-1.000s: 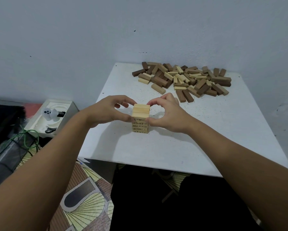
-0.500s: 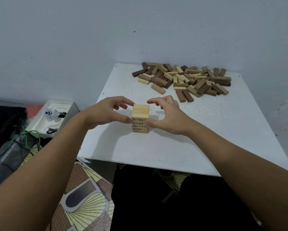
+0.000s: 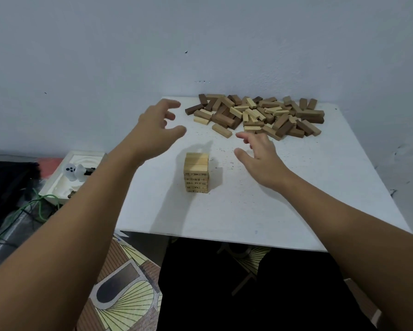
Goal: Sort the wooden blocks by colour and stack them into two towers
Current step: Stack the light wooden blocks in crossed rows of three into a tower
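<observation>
A short tower of light wooden blocks (image 3: 197, 172) stands upright on the white table (image 3: 260, 211), near its middle, with printed numbers on its front faces. A loose pile of light and dark wooden blocks (image 3: 260, 114) lies at the table's far edge. My left hand (image 3: 156, 126) hovers above and to the left of the tower, fingers spread and empty. To the right of the tower my right hand (image 3: 260, 155) is raised with fingers relaxed, pointing toward the pile, holding nothing. Neither hand touches the tower.
A pale wall rises right behind the table. On the floor at left sit a white box (image 3: 74, 173) with small items, a black bag (image 3: 5, 185) and green cables (image 3: 33, 211). A patterned mat (image 3: 119, 295) lies below the table's front edge.
Both hands have let go of the light tower and moved away, the left up and toward the far left, the right toward the pile. The tower stays standing.
</observation>
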{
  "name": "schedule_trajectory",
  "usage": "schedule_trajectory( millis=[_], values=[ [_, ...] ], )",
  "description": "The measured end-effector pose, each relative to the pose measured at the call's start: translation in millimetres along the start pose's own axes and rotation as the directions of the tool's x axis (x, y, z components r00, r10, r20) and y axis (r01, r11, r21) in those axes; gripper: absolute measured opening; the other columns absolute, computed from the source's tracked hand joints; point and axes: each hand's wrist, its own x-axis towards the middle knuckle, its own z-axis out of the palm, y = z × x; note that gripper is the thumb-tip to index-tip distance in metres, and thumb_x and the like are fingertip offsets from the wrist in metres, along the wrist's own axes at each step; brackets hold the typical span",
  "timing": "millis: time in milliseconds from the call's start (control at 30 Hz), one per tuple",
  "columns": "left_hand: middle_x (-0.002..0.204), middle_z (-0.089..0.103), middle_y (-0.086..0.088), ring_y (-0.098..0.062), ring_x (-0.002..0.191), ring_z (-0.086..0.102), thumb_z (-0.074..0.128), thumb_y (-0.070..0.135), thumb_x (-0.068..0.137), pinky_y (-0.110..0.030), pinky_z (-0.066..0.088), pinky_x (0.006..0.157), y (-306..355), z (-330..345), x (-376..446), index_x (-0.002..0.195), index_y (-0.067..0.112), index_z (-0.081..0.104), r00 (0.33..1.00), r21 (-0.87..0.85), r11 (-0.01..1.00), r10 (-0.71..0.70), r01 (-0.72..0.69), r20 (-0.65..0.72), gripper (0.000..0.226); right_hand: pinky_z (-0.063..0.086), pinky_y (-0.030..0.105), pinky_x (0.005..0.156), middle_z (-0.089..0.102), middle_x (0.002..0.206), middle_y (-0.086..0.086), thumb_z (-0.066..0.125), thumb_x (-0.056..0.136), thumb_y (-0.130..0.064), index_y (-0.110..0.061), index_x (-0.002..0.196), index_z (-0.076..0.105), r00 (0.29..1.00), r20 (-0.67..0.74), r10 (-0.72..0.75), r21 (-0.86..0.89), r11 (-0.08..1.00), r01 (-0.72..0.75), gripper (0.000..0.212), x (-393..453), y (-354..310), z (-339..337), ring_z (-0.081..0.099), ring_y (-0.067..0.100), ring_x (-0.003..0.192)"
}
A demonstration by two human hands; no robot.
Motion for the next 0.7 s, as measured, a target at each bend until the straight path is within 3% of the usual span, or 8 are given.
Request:
schedule_trajectory(
  millis=[133,267,467,567,600,700],
  values=[
    [0.139,0.046,-0.005,-0.027,0.136,0.035,0.061,0.033,0.099,-0.040,0.045,0.099,42,33,11,0.148,0.033,0.044,0.990,0.265,0.956,0.137,-0.125,-0.030,0.053,0.026,0.032,0.102,0.042,0.141,0.003,0.060,0.099,-0.036,-0.028,0.147,0.046,0.999,-0.010,0.043,-0.201,0.979,-0.044,0.051,1,25,-28,0.031,0.025,0.138],
    [0.149,0.039,-0.013,-0.034,0.138,0.032,0.055,0.031,0.101,-0.047,0.037,0.109,80,81,18,0.155,0.029,0.036,0.987,0.457,0.875,0.149,-0.160,0.062,0.057,0.031,0.042,0.110,0.036,0.151,0.006,0.059,0.099,-0.033,-0.029,0.152,0.042,0.992,0.016,0.122,-0.313,0.943,-0.111,0.056,-7,46,-58,0.027,0.031,0.142],
    [0.147,0.038,-0.018,-0.039,0.139,0.030,0.045,0.023,0.104,-0.050,0.037,0.105,96,170,29,0.153,0.023,0.037,0.987,0.468,0.879,0.013,-0.089,0.163,0.049,0.035,0.043,0.108,0.039,0.149,0.006,0.059,0.099,-0.035,-0.033,0.150,0.046,0.990,0.032,0.140,-0.424,0.898,-0.113,0.053,-8,84,-84,0.031,0.032,0.135],
    [0.141,0.041,-0.016,-0.040,0.136,0.033,0.042,0.024,0.104,-0.053,0.040,0.102,86,207,41,0.125,0.025,0.048,0.982,0.394,0.919,-0.071,-0.003,0.173,0.021,0.036,0.043,0.108,0.039,0.149,0.006,0.058,0.099,-0.036,-0.034,0.149,0.047,0.993,0.042,0.112,-0.452,0.888,-0.082,0.052,0,98,-92,0.032,0.032,0.134],
    [0.142,0.041,-0.016,-0.040,0.137,0.032,0.043,0.030,0.105,-0.054,0.041,0.103,82,218,47,0.123,0.024,0.047,0.983,0.374,0.927,-0.090,0.024,0.160,0.020,0.037,0.044,0.108,0.040,0.148,0.006,0.058,0.099,-0.036,-0.034,0.148,0.048,0.994,0.040,0.098,-0.456,0.887,-0.069,0.051,4,103,-94,0.033,0.032,0.134],
    [0.152,0.035,-0.019,-0.039,0.146,0.024,0.040,0.058,0.103,-0.059,0.035,0.112,70,240,65,0.154,0.029,0.035,0.986,0.303,0.948,-0.130,0.093,0.105,0.059,0.037,0.044,0.109,0.043,0.147,0.006,0.056,0.100,-0.038,-0.034,0.146,0.051,0.999,0.004,0.050,-0.433,0.900,-0.043,0.046,20,115,-99,0.033,0.032,0.136]
  ],
)
